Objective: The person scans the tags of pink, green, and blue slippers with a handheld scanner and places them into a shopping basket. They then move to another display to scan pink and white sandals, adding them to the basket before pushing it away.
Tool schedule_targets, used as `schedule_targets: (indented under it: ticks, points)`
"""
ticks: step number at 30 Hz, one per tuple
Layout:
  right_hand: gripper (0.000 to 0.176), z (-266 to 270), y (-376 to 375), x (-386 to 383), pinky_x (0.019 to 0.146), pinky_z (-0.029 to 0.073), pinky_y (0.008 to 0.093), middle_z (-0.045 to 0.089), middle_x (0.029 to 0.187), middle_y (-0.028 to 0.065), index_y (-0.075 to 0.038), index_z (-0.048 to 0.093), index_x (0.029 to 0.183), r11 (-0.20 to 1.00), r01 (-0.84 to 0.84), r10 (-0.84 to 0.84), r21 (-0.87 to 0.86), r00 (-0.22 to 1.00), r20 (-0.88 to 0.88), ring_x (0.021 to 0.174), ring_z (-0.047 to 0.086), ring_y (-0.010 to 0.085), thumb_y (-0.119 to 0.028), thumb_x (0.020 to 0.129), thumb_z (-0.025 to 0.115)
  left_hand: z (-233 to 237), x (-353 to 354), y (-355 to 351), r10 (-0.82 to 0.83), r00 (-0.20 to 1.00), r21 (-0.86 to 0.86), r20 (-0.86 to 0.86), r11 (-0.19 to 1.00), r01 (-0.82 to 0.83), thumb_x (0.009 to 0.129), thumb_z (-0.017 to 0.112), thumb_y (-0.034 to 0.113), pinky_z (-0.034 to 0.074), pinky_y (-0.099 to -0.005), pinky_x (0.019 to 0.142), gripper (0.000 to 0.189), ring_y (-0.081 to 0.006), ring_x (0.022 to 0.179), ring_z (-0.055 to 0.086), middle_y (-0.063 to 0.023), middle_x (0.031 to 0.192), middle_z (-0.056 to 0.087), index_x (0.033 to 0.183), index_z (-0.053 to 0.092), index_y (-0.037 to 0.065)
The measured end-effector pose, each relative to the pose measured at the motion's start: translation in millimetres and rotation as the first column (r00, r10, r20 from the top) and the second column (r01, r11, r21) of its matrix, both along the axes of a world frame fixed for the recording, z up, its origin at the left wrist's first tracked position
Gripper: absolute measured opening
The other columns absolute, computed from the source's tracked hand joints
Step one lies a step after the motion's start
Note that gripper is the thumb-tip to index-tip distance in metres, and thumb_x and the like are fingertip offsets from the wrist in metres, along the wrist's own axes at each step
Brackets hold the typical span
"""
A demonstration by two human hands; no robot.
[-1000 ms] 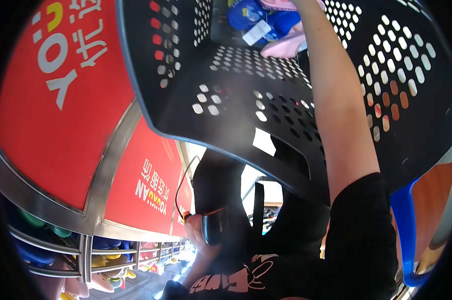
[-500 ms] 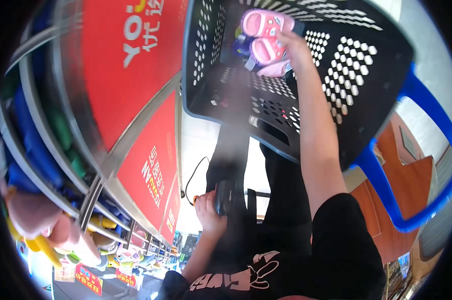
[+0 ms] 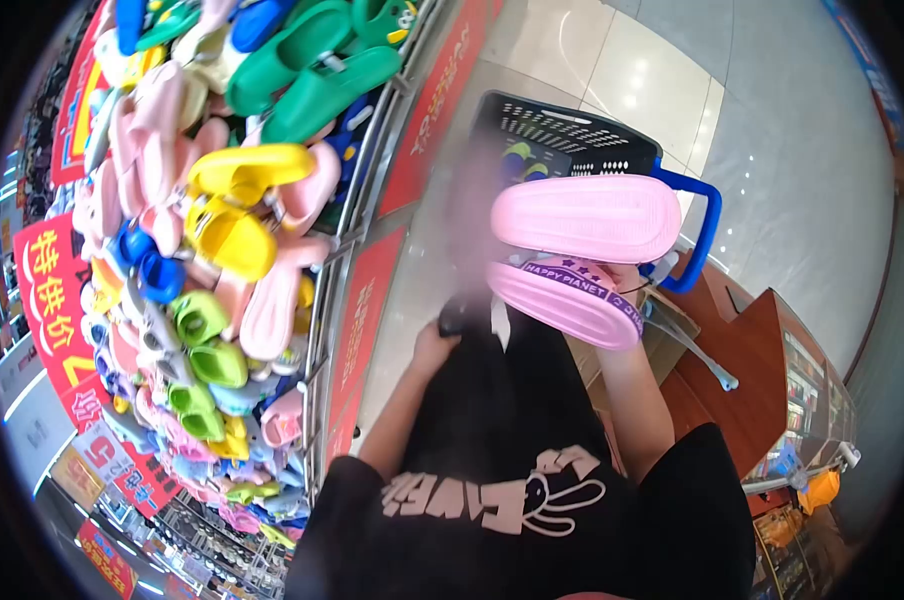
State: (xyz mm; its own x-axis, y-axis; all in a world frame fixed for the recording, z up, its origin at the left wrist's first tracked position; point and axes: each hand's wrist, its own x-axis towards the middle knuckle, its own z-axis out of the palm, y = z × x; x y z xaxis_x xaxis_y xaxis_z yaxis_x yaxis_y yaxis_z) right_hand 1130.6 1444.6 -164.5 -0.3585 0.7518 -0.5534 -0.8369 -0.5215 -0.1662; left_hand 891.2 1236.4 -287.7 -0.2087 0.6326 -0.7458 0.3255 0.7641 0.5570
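Note:
A pair of pink slippers is raised in front of me, one sole towards me, the other with a purple strap reading "HAPPY PLANET". My right hand is closed on them from behind and mostly hidden by them. Lower left, my left hand is wrapped round a black handheld device, only partly visible. Behind the slippers stands a black shopping basket with a blue handle; blue and green footwear shows inside it.
On the left, a metal-railed rack is heaped with colourful slippers, with red signs beside it. A brown wooden counter stands on the right. A blurred translucent patch crosses the view near the basket.
My right hand has come out of the basket and now holds the pink slippers up. The view has shifted, showing more of the rack and the basket smaller. My left hand still holds the device.

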Motion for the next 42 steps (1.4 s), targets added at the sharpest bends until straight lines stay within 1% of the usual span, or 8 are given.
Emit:
schedule_targets:
  ticks: [5,10,17,23,32,35,38,42]
  points:
    - [0.049,72,-31,-9,0.106,0.043,0.0418,0.051,0.135,0.0163,-0.001,0.041,0.138,0.995,-0.036,0.033,0.091,0.999,0.029,0.122,0.053,0.0265,-0.02,0.095,0.051,134,-48,61,0.303,0.902,-0.005,0.307,0.949,-0.316,0.072,0.071,0.008,0.048,-0.03,0.058,0.025,-0.0144,0.064,0.059,-0.0052,0.075,0.063,0.094,0.067,-0.002]
    - [0.049,109,-29,-59,0.107,0.042,0.0421,0.051,0.135,0.0163,-0.002,0.041,0.139,0.972,-0.048,0.035,0.23,0.998,0.059,0.123,0.053,0.0269,-0.021,0.095,0.051,229,-86,76,0.002,0.434,0.242,0.901,0.827,-0.507,0.061,0.065,0.003,0.052,-0.0341,0.058,0.065,-0.0282,0.063,0.062,-0.0187,0.08,0.062,0.123,0.049,-0.009]
    - [0.049,144,-38,-66,0.107,0.041,0.0426,0.05,0.135,0.0162,-0.002,0.04,0.14,0.925,-0.093,0.063,0.369,0.994,0.093,0.123,0.053,0.0275,-0.022,0.096,0.051,272,-92,88,-0.19,0.633,0.611,0.751,0.564,-0.555,0.052,0.077,0.031,0.055,-0.034,0.061,0.054,-0.0371,0.07,0.066,-0.0267,0.082,0.061,0.084,0.066,-0.011]
    - [0.044,159,-59,-60,0.097,0.046,0.0369,0.059,0.125,0.0121,-0.002,0.044,0.135,0.865,-0.091,0.015,0.494,0.988,0.156,0.112,0.058,0.0228,-0.027,0.099,0.051,252,-87,68,-0.184,0.412,0.411,0.893,0.707,-0.576,0.051,0.079,0.019,0.049,-0.0553,0.092,0.083,-0.0422,0.104,0.062,-0.0357,0.122,0.055,0.124,0.052,-0.011]
    - [0.016,162,-44,-58,0.062,0.043,0.0244,0.061,0.085,-0.0019,-0.007,0.07,0.101,0.837,-0.46,0.079,0.297,0.639,0.765,0.072,0.051,0.0054,-0.02,0.093,0.064,241,-75,70,-0.021,0.351,0.249,0.936,0.746,-0.618,0.052,0.076,-0.007,0.05,-0.0464,0.092,0.087,-0.0341,0.106,0.062,-0.0181,0.121,0.06,0.134,0.046,-0.001]
    - [0.017,160,-24,-46,0.057,0.049,0.0296,0.067,0.084,0.0025,-0.006,0.068,0.099,0.695,-0.628,-0.151,0.352,0.351,0.924,0.068,0.062,0.013,-0.021,0.092,0.065,230,-83,61,-0.025,0.38,0.277,0.925,0.729,-0.626,0.053,0.075,0.0,0.05,-0.0456,0.09,0.079,-0.0352,0.1,0.064,-0.0204,0.117,0.061,0.128,0.05,-0.003]
    - [0.01,203,-4,-40,0.056,0.041,0.0383,0.051,0.064,0.0098,-0.007,0.067,0.073,0.164,-0.974,-0.721,0.157,-0.009,0.693,0.062,0.054,0.0272,-0.017,0.073,0.071,260,-83,77,-0.06,0.422,0.344,0.905,0.689,-0.639,0.055,0.074,0.012,0.051,-0.0456,0.087,0.069,-0.0378,0.094,0.064,-0.0263,0.111,0.06,0.119,0.055,-0.006]
    - [0.012,200,9,-32,0.062,0.04,0.0399,0.047,0.061,0.0084,-0.007,0.063,0.066,-0.039,-0.999,-0.741,0.031,0.05,0.67,0.063,0.052,0.0261,-0.016,0.071,0.07,288,-70,96,0.016,0.547,0.422,0.837,0.618,-0.664,0.056,0.069,0.026,0.054,-0.0453,0.078,0.059,-0.0393,0.084,0.064,-0.0324,0.101,0.059,0.104,0.058,-0.007]
